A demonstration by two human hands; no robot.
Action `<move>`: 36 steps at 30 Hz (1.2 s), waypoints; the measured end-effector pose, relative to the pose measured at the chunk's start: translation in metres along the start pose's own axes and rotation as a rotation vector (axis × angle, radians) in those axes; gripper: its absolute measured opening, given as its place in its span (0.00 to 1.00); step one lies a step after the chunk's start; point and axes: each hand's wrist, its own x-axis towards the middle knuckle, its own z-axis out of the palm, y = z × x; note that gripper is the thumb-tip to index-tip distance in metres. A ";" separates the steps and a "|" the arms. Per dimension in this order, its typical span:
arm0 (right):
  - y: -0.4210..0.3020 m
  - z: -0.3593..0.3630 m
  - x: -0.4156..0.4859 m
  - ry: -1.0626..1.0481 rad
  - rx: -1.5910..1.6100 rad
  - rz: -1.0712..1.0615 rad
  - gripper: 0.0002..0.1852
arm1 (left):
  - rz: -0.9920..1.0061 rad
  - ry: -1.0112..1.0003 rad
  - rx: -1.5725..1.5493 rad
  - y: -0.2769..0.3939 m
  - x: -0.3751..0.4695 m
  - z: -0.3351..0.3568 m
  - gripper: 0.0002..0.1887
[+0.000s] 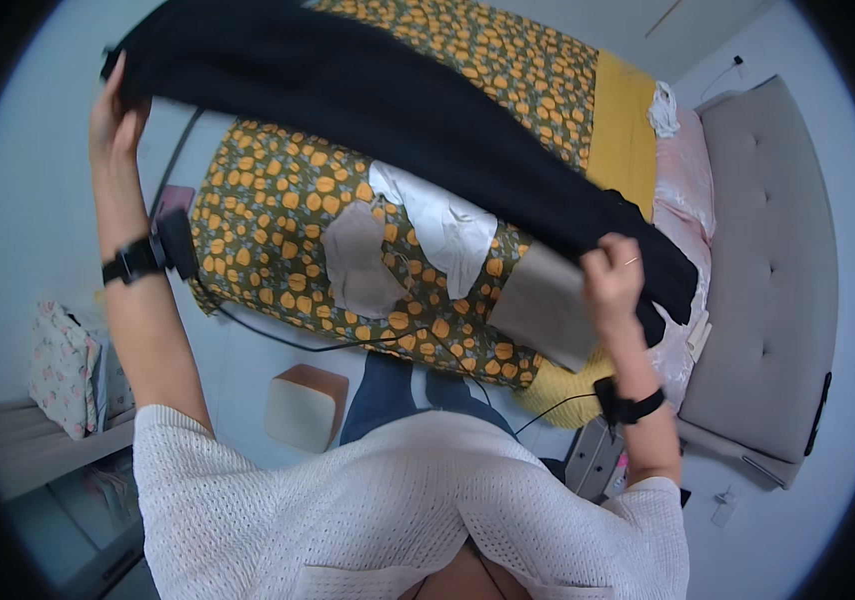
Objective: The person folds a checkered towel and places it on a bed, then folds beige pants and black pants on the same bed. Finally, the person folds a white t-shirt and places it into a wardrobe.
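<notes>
A long black garment (397, 112), possibly trousers, stretches aloft between my two hands above the bed. At the far left, my left hand (116, 124) grips one end of it, raised high. My right hand (613, 281) pinches the cloth toward its other end, where loose folds hang past the fingers. Beneath it on the pumpkin-patterned bedspread (292, 247) lie a beige bra (364, 262) and a crumpled white garment (450, 232). A folded grey-beige cloth (547, 300) rests partly behind my right hand.
A tufted grey headboard (765, 262) and pink pillows (682, 172) are at the right. A two-tone stool (304, 412) stands by my legs. Black cables (307, 349) run from my wristbands. Folded floral fabric (64, 367) sits on a shelf (52, 450) at left.
</notes>
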 end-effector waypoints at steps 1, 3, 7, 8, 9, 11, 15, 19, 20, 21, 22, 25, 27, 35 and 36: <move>-0.020 0.018 -0.021 -0.103 0.091 0.053 0.08 | -0.028 -0.034 0.039 -0.023 -0.024 -0.041 0.19; -0.062 0.065 -0.060 -0.341 0.249 0.162 0.13 | -0.151 0.016 0.042 -0.072 -0.066 -0.125 0.21; -0.129 0.166 -0.137 -0.880 0.473 0.421 0.25 | -0.413 0.770 0.000 -0.204 -0.167 -0.275 0.28; -0.139 0.184 -0.155 -0.852 0.502 0.477 0.24 | -0.592 0.962 0.178 -0.231 -0.194 -0.301 0.33; -0.141 0.196 -0.175 -0.875 0.525 0.519 0.23 | -0.799 1.259 0.355 -0.256 -0.226 -0.321 0.38; -0.140 0.217 -0.212 -0.736 0.566 0.745 0.21 | -0.967 1.221 0.424 -0.298 -0.269 -0.344 0.44; -0.106 0.242 -0.274 -0.445 0.452 1.458 0.15 | -0.980 0.993 0.354 -0.357 -0.303 -0.336 0.19; -0.041 0.259 -0.319 -0.095 0.165 1.717 0.27 | -0.998 0.920 0.260 -0.395 -0.298 -0.302 0.19; -0.026 0.266 -0.325 -0.021 -0.022 1.746 0.32 | -1.040 0.914 0.237 -0.400 -0.295 -0.296 0.19; -0.012 0.270 -0.331 -0.028 -0.145 1.827 0.36 | -1.041 0.966 0.270 -0.407 -0.293 -0.290 0.18; -0.004 0.275 -0.335 -0.014 -0.246 1.919 0.38 | -1.054 0.981 0.348 -0.410 -0.292 -0.285 0.17; 0.019 0.283 -0.344 0.205 -0.137 2.190 0.45 | -1.084 1.010 0.526 -0.415 -0.291 -0.274 0.12; 0.031 0.282 -0.350 0.275 0.175 2.357 0.34 | -1.102 0.989 0.455 -0.415 -0.291 -0.266 0.11; 0.057 0.262 -0.362 0.444 0.650 2.577 0.10 | -1.117 1.016 0.297 -0.412 -0.295 -0.240 0.09; 0.055 0.251 -0.357 0.446 0.733 2.566 0.09 | -1.101 0.968 0.270 -0.409 -0.297 -0.241 0.08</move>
